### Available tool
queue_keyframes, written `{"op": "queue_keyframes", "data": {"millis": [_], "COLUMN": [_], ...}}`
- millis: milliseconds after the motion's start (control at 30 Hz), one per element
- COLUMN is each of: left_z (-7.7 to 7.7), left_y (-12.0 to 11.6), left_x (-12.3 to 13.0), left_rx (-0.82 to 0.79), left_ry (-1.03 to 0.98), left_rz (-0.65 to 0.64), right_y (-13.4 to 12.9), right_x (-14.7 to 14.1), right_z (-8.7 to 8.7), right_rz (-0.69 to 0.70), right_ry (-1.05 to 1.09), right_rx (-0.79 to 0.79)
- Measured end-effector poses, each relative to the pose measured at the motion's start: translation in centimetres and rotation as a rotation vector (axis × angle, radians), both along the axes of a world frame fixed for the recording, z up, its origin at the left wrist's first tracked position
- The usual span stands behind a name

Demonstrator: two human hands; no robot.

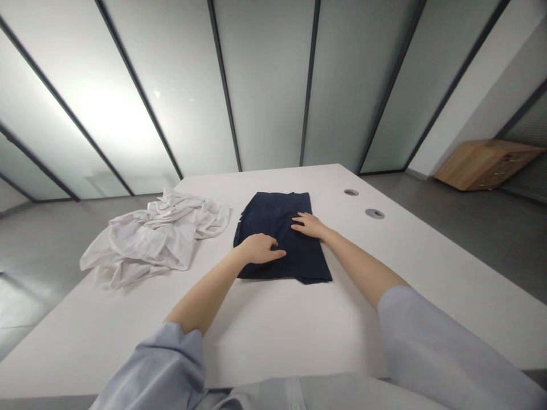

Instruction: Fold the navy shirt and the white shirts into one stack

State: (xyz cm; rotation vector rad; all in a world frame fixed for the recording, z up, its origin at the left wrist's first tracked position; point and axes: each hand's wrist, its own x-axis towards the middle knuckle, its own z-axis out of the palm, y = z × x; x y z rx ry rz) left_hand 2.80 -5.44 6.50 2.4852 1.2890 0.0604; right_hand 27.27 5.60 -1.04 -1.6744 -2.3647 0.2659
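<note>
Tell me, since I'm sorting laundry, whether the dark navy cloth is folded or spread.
Folded: the navy cloth lies flat in a compact block, with layered edges along its left side.

Hands (257, 248) (310, 225): 2 | navy cloth (277, 213): 1 | white cloth heap (156, 236): 1 | table (299, 324): 1 | round table inserts (370, 213) (351, 192): 2 | wooden cabinet (474, 165): 1

Colour and Pattern Findings

I record the navy cloth (282, 239) and white cloth (154, 236) as plain, the worktop (299, 330) as white. My sleeves (166, 364) are plain grey-blue. The cabinet (474, 165) shows brown wood grain.
</note>
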Motion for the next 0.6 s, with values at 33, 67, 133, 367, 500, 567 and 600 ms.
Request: {"op": "queue_keyframes", "data": {"millis": [33,67,133,367,500,567,600], "left_z": [0.0,-0.2,-1.0,-4.5,-4.9,-5.0,-5.1], "left_y": [1.0,2.2,4.5,9.4,11.1,11.6,11.7], "left_x": [-0.9,-1.8,-3.9,-7.8,-7.1,-6.5,-6.2], "left_rx": [-0.110,-0.177,-0.029,0.251,0.176,0.148,0.145], "left_ry": [-0.106,-0.204,-0.337,-0.056,-0.035,-0.055,-0.071], "left_rz": [0.005,0.073,0.401,0.754,0.726,0.723,0.719], "right_y": [0.1,0.1,0.0,-0.9,-1.5,-1.7,-1.7], "right_x": [0.4,0.9,1.7,2.4,1.8,1.5,1.3], "right_z": [-0.1,-0.2,0.0,0.7,1.0,1.1,1.2], "right_rz": [-0.002,-0.031,-0.183,-0.579,-0.550,-0.539,-0.534], "right_ry": [0.056,0.111,0.189,0.154,0.134,0.123,0.120], "right_rx": [0.037,0.073,0.126,0.074,0.053,0.031,0.021]}}
